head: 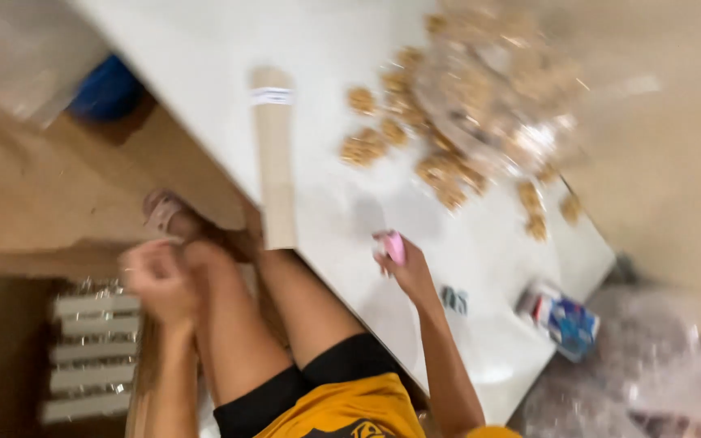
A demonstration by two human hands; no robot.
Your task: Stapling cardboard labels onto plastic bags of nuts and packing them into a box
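From the head camera, your right hand (406, 268) is clenched around a small pink object (393, 246) over the smooth white table (204, 57), while many knobbly tan pieces (448, 162) lie loose beside a blurred clear plastic bag (496, 89), so most of the work looks left to do. Your left hand (156, 280) hangs below the table edge, fingers curled, though I cannot tell around what; a flat, long cardboard strip (274, 154) lies untouched.

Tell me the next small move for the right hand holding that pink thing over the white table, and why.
Probably carry the right hand and its small pink object up toward the brown snack pieces; they lie scattered beyond it on the white table. Blur hides detail.
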